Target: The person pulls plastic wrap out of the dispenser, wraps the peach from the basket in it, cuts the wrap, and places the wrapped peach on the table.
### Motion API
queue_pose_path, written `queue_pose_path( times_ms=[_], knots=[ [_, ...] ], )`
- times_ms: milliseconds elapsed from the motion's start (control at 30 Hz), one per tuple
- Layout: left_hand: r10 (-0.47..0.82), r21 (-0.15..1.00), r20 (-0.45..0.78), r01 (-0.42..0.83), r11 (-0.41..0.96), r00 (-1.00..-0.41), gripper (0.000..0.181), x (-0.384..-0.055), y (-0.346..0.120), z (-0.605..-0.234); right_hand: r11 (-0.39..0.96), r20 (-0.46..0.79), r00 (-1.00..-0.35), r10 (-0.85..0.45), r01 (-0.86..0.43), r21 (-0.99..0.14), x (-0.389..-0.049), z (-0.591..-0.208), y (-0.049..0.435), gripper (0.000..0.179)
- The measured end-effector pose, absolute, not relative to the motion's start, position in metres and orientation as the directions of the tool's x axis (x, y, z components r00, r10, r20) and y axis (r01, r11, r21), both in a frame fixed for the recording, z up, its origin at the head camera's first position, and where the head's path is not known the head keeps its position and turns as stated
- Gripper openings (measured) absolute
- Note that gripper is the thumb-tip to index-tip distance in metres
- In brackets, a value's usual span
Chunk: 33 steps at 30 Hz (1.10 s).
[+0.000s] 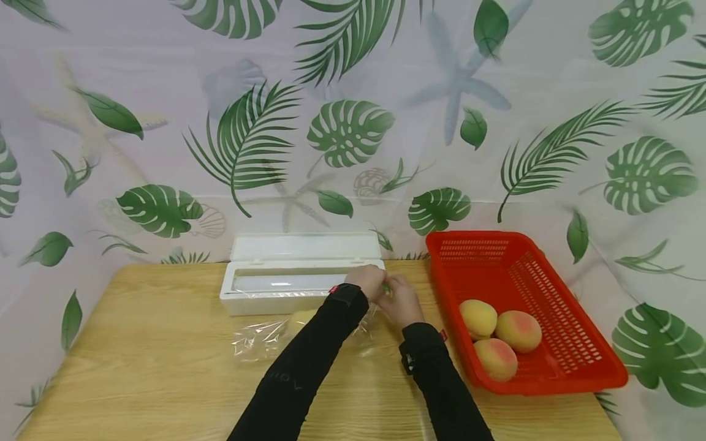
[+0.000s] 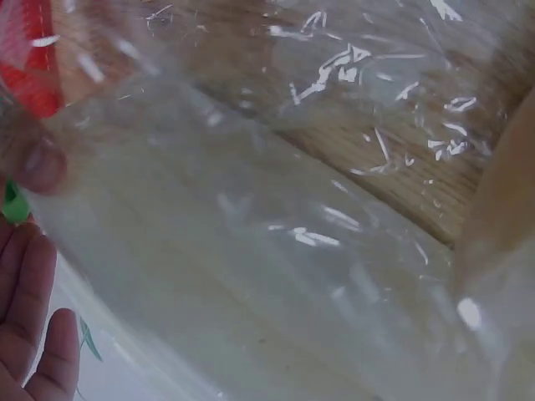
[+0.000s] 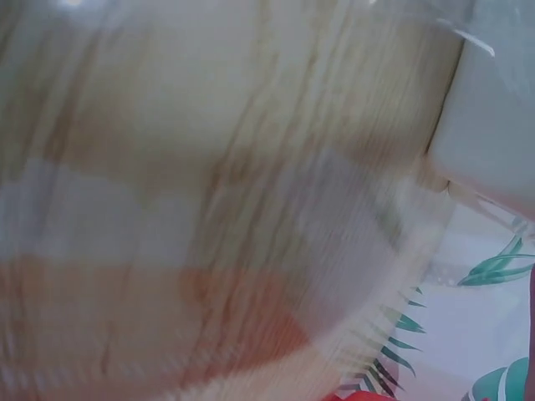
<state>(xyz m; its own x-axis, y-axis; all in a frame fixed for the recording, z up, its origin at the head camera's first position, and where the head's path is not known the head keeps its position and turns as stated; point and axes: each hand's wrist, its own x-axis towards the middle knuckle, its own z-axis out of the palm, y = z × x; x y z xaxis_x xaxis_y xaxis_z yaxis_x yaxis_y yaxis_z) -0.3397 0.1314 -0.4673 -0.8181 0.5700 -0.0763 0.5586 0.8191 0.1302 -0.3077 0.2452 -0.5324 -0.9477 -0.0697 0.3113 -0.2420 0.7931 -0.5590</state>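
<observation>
A white cling film dispenser stands at the back of the table, lid raised, a film roll inside. My left hand is at its right front corner; its lower fingers look loosely bent, and I cannot tell whether the others hold anything. Beside it, my right hand pinches a small green knob, its thumb showing through film. Clear cling film spreads from the dispenser onto the table around a yellow peach, partly hidden by the left sleeve.
A red plastic basket stands on the right side of the table, with three peaches in its near part. Behind the wooden table hangs a leaf-patterned cloth. The right wrist view is largely blurred by film over wood grain.
</observation>
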Motion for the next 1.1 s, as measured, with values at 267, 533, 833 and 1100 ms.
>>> queue_pose_path(
  times_ms=[267,533,833,1100],
  knots=[
    [0.586,0.144,-0.017,0.578,0.803,-0.81,0.012,-0.3411,0.1326,-0.4755,0.803,0.317,-0.947,-0.05,-0.227,-0.55,-0.3077,-0.5307,0.2428,0.033],
    [0.623,0.138,-0.032,0.614,0.777,-0.782,0.009,-0.3442,0.13,-0.4722,0.81,0.337,-0.939,-0.064,-0.246,-0.532,-0.3091,-0.5336,0.2434,0.031],
    [0.641,0.127,-0.059,0.632,0.765,-0.765,0.029,-0.3473,0.1237,-0.4681,0.827,0.327,-0.942,-0.078,-0.244,-0.506,-0.3088,-0.5284,0.2428,0.038],
    [0.652,0.137,-0.06,0.641,0.755,-0.756,0.03,-0.3488,0.1228,-0.4694,0.815,0.289,-0.956,-0.057,-0.212,-0.539,-0.3069,-0.5262,0.2417,0.038]
  ],
)
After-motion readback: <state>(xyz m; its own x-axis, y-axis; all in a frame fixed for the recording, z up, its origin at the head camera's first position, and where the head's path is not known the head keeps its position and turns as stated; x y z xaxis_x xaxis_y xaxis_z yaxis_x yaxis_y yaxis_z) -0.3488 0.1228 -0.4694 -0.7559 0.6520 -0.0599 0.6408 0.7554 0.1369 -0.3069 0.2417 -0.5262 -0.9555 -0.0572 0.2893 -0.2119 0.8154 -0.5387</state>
